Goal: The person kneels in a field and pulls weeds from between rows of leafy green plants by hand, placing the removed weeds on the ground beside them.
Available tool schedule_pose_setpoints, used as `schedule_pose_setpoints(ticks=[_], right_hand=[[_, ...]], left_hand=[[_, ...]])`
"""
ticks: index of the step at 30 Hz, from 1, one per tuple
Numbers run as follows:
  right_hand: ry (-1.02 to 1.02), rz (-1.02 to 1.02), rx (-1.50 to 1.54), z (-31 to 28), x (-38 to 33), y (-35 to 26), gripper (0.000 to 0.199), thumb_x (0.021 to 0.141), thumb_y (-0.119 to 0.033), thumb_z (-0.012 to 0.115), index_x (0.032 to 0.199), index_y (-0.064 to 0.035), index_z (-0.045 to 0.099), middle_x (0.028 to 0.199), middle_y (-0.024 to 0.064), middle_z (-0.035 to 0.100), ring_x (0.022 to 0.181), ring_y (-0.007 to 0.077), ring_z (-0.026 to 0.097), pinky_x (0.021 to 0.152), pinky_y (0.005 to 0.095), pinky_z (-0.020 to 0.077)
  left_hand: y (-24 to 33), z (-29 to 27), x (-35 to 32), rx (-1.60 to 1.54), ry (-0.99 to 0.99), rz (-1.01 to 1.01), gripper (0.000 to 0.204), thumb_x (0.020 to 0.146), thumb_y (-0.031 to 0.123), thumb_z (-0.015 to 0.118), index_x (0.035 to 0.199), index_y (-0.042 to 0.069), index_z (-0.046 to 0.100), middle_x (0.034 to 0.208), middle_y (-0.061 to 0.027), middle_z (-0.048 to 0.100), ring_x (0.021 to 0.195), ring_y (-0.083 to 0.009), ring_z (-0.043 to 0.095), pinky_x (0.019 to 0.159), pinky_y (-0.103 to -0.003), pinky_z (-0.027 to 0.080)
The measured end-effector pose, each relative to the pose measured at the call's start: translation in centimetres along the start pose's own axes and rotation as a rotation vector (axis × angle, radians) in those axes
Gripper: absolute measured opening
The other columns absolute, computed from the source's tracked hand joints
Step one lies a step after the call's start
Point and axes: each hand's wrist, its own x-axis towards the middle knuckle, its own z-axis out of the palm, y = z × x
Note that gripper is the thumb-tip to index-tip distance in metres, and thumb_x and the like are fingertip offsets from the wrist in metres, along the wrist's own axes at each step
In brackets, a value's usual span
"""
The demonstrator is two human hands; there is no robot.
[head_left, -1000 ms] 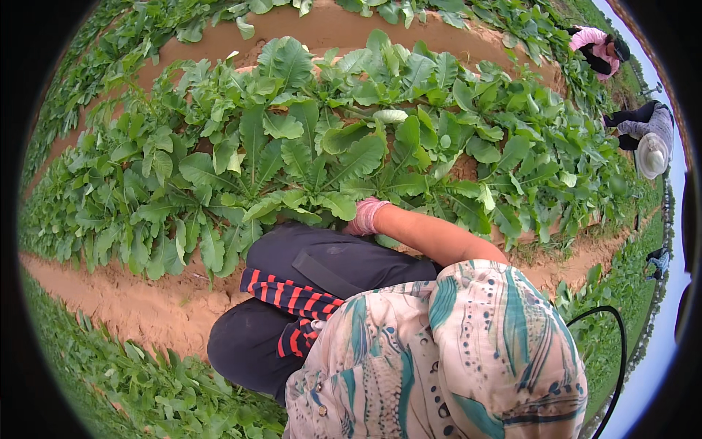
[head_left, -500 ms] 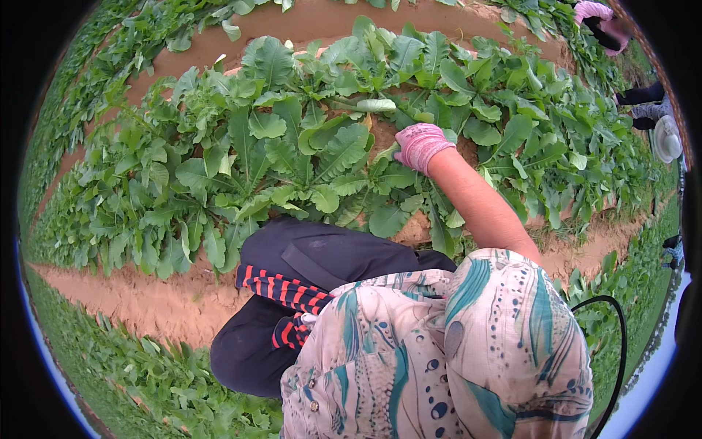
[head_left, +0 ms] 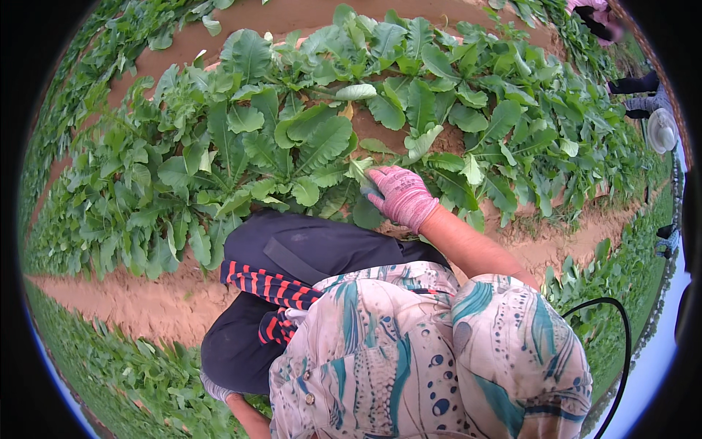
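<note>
My right hand (head_left: 401, 196), in a pink knitted glove with darker fingertips, is among the leafy greens just in front of my knee. Its fingers are closed around a small leafy green plant (head_left: 358, 171), whose pale leaf pokes out beyond the fingertips. Broad lobed leaves (head_left: 325, 146) grow thickly to the left of that hand. At the lower left, my left hand (head_left: 216, 389) shows only as a greyish glove beside my dark-trousered knee. Its fingers are hidden behind the leg.
Rows of leafy greens stand on sandy soil (head_left: 146, 304) around me. A black cable (head_left: 621, 322) curves past my right side. A person in pink (head_left: 596, 18) and another with a pale hat (head_left: 662, 132) are at the far right.
My right hand has moved left and closer to me, and a leafy plant now shows at its fingers. My left glove and forearm have come into view at the lower left.
</note>
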Motion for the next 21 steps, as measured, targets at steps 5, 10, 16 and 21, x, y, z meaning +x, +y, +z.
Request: schedule_pose_setpoints(ticks=[5, 10, 16, 21], right_hand=[[0.316, 0.268, 0.311, -0.8, 3.9, 2.8, 0.031, 0.093, -0.026, 0.051, 0.120, -0.0125, 0.057, 0.121, 0.0150, 0.058, 0.104, 0.0334, 0.059, 0.091, 0.0424, 0.0468], [-0.132, 0.469, -0.202, -2.7, 10.2, 6.2, 0.034, 0.086, -0.014, 0.053, 0.117, -0.0078, 0.064, 0.118, 0.0197, 0.062, 0.104, 0.0366, 0.063, 0.086, 0.0448, 0.0517], [-0.187, 0.485, -0.263, -3.6, 10.5, 7.7, 0.029, 0.086, -0.022, 0.056, 0.107, -0.0054, 0.068, 0.116, 0.0181, 0.064, 0.106, 0.0341, 0.062, 0.090, 0.0442, 0.0502], [-0.206, 0.333, -0.208, -5.0, 8.5, 6.0, 0.031, 0.085, -0.027, 0.058, 0.108, -0.0097, 0.068, 0.109, 0.0162, 0.067, 0.101, 0.0341, 0.063, 0.090, 0.0424, 0.0498]], left_hand=[[8.4, -5.9, 3.7, -0.272, 0.229, 0.217, 0.034, 0.094, 0.022, 0.060, 0.118, -0.002, 0.062, 0.112, -0.0111, 0.066, 0.101, -0.0198, 0.060, 0.092, -0.030, 0.045], [20.6, -3.8, 4.7, -0.441, -0.028, 0.429, 0.033, 0.094, 0.022, 0.060, 0.118, -0.002, 0.061, 0.112, -0.0093, 0.065, 0.099, -0.0170, 0.058, 0.090, -0.031, 0.046], [31.6, -0.7, 1.5, -0.513, -0.254, 0.816, 0.026, 0.089, 0.012, 0.065, 0.112, -0.001, 0.064, 0.101, -0.0079, 0.065, 0.090, -0.0138, 0.060, 0.084, -0.028, 0.049], [35.6, 0.0, -0.3, -0.496, -0.327, 0.846, 0.028, 0.086, 0.012, 0.068, 0.111, 0.001, 0.064, 0.097, -0.0065, 0.063, 0.079, -0.0123, 0.058, 0.075, -0.027, 0.050]])
